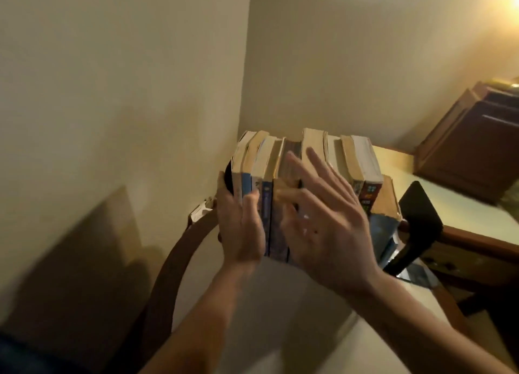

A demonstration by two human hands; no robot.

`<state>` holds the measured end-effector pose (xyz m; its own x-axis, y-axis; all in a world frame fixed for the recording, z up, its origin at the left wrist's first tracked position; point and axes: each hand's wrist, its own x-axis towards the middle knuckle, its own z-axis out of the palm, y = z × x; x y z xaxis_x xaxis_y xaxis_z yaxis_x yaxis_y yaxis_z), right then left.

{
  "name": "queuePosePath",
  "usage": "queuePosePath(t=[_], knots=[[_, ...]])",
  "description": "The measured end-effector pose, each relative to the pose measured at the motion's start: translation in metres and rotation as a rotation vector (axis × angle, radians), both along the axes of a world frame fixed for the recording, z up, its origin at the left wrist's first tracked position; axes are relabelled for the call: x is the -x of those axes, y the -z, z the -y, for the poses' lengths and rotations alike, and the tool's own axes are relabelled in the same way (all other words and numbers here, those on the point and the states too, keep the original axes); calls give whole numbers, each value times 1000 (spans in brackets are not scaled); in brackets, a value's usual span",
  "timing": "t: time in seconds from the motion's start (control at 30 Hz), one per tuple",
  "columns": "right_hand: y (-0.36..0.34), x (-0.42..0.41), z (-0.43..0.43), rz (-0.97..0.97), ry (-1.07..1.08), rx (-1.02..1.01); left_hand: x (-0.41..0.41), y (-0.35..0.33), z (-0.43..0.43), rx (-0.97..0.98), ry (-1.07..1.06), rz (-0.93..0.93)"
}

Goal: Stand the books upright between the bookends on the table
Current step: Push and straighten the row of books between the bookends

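Right hand (323, 222), fingers spread open, is being held at spines of worn paperback books (314, 144), upright on pale counter (463, 205) btwn black bookends (421, 212); row's left end is being gripped by left hand (241, 227). Risk: right bookend sliding, books toppling.

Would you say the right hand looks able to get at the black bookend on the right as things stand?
Probably yes: the right hand is open, holding nothing, in front of the book spines, and the black bookend stands uncovered just past the leaning end book.
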<state>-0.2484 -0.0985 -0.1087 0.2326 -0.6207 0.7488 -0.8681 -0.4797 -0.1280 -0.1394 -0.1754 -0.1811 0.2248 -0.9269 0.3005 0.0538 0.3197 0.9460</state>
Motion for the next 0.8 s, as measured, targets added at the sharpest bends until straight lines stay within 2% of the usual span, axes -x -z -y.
queuePosePath(t=[0.07,0.13,0.23,0.3,0.53,0.67,0.8], knots=[[-39,12,23,-137,69,-145,15,4,3,2,-47,-45],[-70,17,46,-184,154,-374,28,2,4,-39,-135,-70],[-81,14,90,-167,223,-701,47,0,-1,-16,-290,-36],[-74,7,113,-215,194,-805,61,5,-3,54,-368,-27],[-57,-6,146,-354,194,-907,80,13,8,9,-492,-4],[-59,-3,152,-367,241,-965,85,13,12,11,-542,14],[-56,0,156,-357,217,-940,89,17,17,15,-584,32]])
